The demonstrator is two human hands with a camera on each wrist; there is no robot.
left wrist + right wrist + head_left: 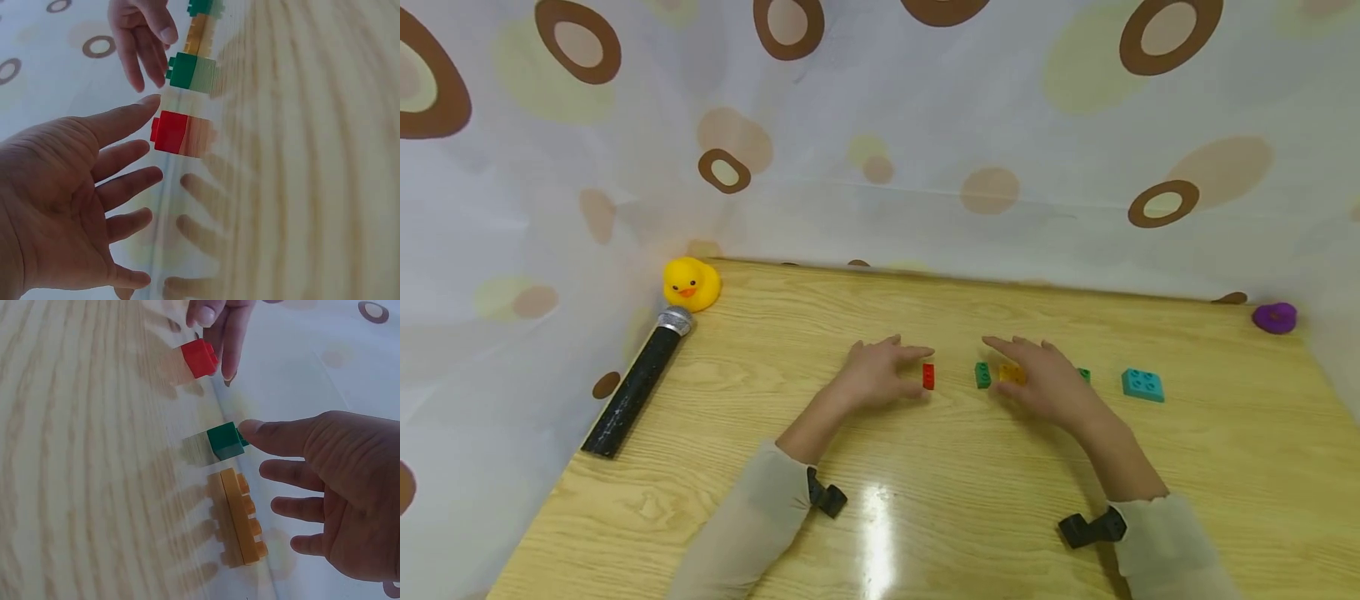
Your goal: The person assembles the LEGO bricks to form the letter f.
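We see the right hand (1048,383) beside the orange brick (239,517), the left hand (878,375) well left of it; both have fingers parted, holding nothing. Left of it lie 1 green brick (982,375), then 1 red brick (928,377).

The head camera is looking forward and down at the red brick (928,377) from above, standing farthest off. Low and close, the left wrist camera (831,500) is facing rightward from the red brick's left; the right wrist camera (1078,531) is facing leftward from its right. Both are sharing the red brick and the green brick (982,375) right of it.
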